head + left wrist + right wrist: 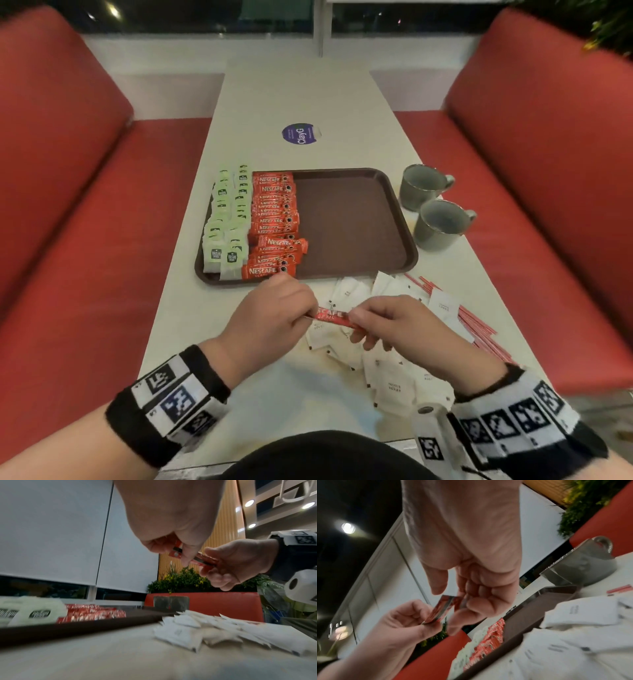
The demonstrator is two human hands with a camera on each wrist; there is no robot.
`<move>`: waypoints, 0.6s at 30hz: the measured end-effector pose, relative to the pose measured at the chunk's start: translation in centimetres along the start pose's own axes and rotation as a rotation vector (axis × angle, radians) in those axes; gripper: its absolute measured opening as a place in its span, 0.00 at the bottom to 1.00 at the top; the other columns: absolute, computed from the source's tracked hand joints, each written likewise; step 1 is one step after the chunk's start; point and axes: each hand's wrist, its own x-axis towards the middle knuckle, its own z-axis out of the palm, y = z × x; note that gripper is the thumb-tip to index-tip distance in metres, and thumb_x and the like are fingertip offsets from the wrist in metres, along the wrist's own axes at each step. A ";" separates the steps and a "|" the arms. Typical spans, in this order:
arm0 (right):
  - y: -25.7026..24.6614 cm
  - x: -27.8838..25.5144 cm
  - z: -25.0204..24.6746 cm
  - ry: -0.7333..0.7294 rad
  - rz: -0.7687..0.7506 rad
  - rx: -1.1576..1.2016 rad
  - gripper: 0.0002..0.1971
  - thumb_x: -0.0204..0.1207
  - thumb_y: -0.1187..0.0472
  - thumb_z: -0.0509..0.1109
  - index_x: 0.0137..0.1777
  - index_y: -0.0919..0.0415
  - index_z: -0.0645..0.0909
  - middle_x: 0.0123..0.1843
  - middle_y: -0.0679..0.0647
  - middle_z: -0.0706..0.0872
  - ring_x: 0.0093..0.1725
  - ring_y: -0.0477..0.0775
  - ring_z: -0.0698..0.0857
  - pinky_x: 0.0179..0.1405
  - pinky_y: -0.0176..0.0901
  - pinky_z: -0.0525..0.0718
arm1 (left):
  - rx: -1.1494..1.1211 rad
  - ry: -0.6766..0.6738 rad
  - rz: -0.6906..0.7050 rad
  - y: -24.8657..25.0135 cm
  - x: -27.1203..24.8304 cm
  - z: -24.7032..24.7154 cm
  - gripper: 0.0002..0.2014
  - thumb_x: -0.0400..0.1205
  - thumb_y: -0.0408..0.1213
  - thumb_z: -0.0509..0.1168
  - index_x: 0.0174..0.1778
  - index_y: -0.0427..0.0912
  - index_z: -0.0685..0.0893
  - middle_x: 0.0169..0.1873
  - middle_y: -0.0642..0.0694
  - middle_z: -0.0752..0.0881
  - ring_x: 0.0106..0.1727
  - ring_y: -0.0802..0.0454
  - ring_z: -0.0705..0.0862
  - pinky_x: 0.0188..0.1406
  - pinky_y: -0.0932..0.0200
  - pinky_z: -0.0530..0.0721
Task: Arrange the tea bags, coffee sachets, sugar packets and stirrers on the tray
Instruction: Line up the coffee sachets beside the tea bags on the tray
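Fingers (310, 305) of both hands pinch coffee sachet (331, 316); tray (352, 219) R half bare.

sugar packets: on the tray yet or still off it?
Off. The white sugar packets lie loose on the table in front of the tray, whose right half is bare; only tea bags and coffee sachets are on it.
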 end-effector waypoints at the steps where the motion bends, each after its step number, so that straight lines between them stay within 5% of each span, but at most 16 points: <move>1: -0.6 -0.1 -0.2 -0.033 -0.009 0.077 0.08 0.79 0.55 0.69 0.44 0.57 0.87 0.36 0.50 0.91 0.33 0.42 0.84 0.32 0.30 0.76 | 0.031 0.056 0.042 0.0 0.5 -0.3 0.07 0.73 0.33 0.62 0.31 0.40 0.83 0.32 0.49 0.85 0.40 0.53 0.74 0.41 0.65 0.71; 4: -1.9 0.2 -0.8 -0.037 -0.069 0.130 0.05 0.78 0.63 0.71 0.42 0.61 0.86 0.31 0.50 0.88 0.28 0.42 0.80 0.29 0.28 0.74 | 0.044 0.116 0.065 0.0 1.4 -1.3 0.05 0.73 0.34 0.66 0.32 0.39 0.83 0.36 0.48 0.85 0.42 0.52 0.76 0.45 0.63 0.73; 9: -2.7 2.7 -1.0 0.029 -0.117 -0.097 0.06 0.76 0.60 0.73 0.38 0.52 0.86 0.28 0.43 0.87 0.28 0.37 0.79 0.28 0.25 0.73 | -0.133 0.039 -0.215 -1.3 0.8 -2.1 0.12 0.74 0.54 0.67 0.43 0.50 0.83 0.47 0.60 0.83 0.52 0.66 0.74 0.55 0.77 0.67; 12: -3.2 5.2 0.0 -0.016 -0.121 -0.219 0.07 0.77 0.58 0.71 0.38 0.49 0.84 0.26 0.39 0.84 0.27 0.39 0.77 0.28 0.28 0.73 | -0.103 -0.020 -0.376 -2.7 0.8 -2.1 0.11 0.78 0.47 0.69 0.56 0.51 0.85 0.48 0.63 0.81 0.52 0.66 0.73 0.53 0.71 0.70; 15: -4.0 8.5 1.5 0.023 -0.180 -0.331 0.06 0.78 0.59 0.69 0.41 0.48 0.80 0.33 0.41 0.82 0.34 0.40 0.78 0.34 0.32 0.75 | -0.062 -0.102 -0.488 -5.0 1.2 -1.8 0.08 0.80 0.42 0.68 0.54 0.51 0.87 0.46 0.61 0.84 0.50 0.61 0.74 0.46 0.73 0.68; 18: -4.3 12.5 2.8 0.092 -0.211 -0.460 0.03 0.77 0.59 0.68 0.44 0.50 0.78 0.44 0.48 0.85 0.47 0.52 0.83 0.47 0.44 0.79 | 0.000 -0.130 -0.622 -7.8 1.9 -1.4 0.08 0.80 0.43 0.67 0.53 0.54 0.87 0.46 0.56 0.86 0.50 0.57 0.76 0.46 0.64 0.72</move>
